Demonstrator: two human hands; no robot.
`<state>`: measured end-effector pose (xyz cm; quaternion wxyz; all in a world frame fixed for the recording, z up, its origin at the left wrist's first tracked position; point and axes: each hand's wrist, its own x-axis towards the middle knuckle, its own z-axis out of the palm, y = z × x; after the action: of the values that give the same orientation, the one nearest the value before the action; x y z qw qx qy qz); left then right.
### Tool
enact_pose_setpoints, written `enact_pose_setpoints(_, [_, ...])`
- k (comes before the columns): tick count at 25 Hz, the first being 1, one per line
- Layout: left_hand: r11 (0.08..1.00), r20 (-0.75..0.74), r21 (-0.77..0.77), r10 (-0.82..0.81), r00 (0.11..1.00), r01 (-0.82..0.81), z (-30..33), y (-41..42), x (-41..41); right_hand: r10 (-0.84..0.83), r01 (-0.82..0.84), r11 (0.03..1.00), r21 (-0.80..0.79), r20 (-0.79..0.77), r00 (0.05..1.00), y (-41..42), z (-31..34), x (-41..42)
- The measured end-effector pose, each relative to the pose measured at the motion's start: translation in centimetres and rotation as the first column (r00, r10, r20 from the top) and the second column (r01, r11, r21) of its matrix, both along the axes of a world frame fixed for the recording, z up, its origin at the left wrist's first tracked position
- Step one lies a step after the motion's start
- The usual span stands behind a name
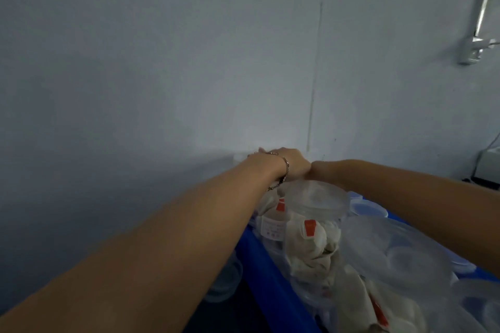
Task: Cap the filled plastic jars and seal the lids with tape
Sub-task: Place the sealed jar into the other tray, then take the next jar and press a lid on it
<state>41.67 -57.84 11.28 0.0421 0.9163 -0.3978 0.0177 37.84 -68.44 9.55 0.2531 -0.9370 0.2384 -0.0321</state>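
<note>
Grey wall (162, 62) behind hands (293, 163) above capped jars (313, 213)

A blue crate (266, 276) at five o'clock carries clear plastic jars (311, 238) filled with white packets; their lids (315, 194) are on, and they stand close together.

Two bare forearms enter from the lower left and the right edge of the frame; no sleeves visible. The left wrist carries a thin silver chain bracelet (284, 170) at frame centre. The left hand (293, 162) is ungloved. The right hand is hidden behind it.
</note>
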Motion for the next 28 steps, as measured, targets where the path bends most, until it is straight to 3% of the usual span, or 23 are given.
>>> enact_pose_setpoints(2, [1.0,0.031,0.016,-0.015,0.999,0.015,0.5,1.3,-0.2,0.018,-0.018,1.0,0.023,-0.024,1.0,0.4,0.4,-0.3])
enact_pose_setpoints(5, [0.995,-0.01,-0.095,0.021,1.0,-0.021,2.9,5.1,-0.5,0.033,-0.03,0.998,0.048,-0.057,0.998,1.0,2.9,-2.0])
enact_pose_setpoints(8, [0.991,0.048,-0.113,0.073,0.996,-0.067,5.2,11.8,-1.1,0.078,-0.079,0.996,0.029,0.031,0.996,3.6,6.4,-4.0])
enact_pose_setpoints(11, [0.965,0.207,0.006,0.254,0.945,-0.26,6.4,20.3,-2.6,0.127,-0.123,0.992,-0.035,0.175,0.976,8.4,9.3,-6.1])
enact_pose_setpoints(13, [0.925,0.243,-0.025,0.373,0.895,-0.379,6.2,27.0,-4.5,0.201,-0.187,0.979,-0.082,0.217,0.955,12.4,9.9,-8.1])
enact_pose_setpoints(16, [0.867,0.159,-0.085,0.498,0.852,-0.491,3.7,37.3,-9.2,0.293,-0.288,0.956,-0.054,0.188,0.937,19.0,8.5,-12.0])
enact_pose_setpoints(19, [0.781,0.048,0.03,0.622,0.781,-0.624,0.3,46.7,-14.3,0.407,-0.409,0.912,0.01,0.078,0.91,26.6,5.8,-15.8])
enact_pose_setpoints(22, [0.744,-0.11,0.118,0.668,0.736,-0.658,-1.6,54.3,-17.7,0.558,-0.559,0.828,0.047,0.037,0.829,34.4,3.3,-18.0])
enact_pose_setpoints(25, [0.69,-0.167,0.255,0.722,0.672,-0.678,-3.0,60.1,-20.4,0.68,-0.676,0.726,0.128,0.014,0.733,42.0,1.0,-18.8])
enact_pose_setpoints(28, [0.641,-0.235,0.291,0.767,0.597,-0.71,-5.2,63.9,-22.8,0.749,-0.733,0.645,0.215,0.01,0.662,48.3,-1.2,-18.4])
